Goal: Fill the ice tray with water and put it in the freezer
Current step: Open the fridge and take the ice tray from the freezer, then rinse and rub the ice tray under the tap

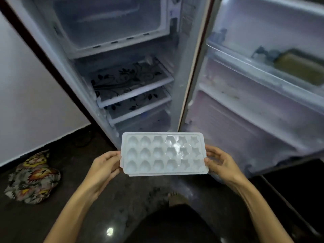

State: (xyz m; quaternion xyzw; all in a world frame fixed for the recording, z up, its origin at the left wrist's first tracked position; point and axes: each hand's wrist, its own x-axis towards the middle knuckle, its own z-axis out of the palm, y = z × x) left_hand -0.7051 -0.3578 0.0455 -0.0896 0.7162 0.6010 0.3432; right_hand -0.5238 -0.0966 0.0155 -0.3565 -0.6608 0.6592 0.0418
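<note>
Head view shows the white ice tray [164, 153] held flat, its long side running from 9 to 3 o'clock. The left hand [103, 165] pinches one short end and the right hand [221, 161] pinches the other. The open freezer box [112, 23] sits at 12 o'clock, well apart. Some cups shine, maybe wet.

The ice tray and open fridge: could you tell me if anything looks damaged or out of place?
A patterned cloth bundle lies crumpled on the floor left of the fridge. The ice tray looks intact and is held roughly level.
</note>
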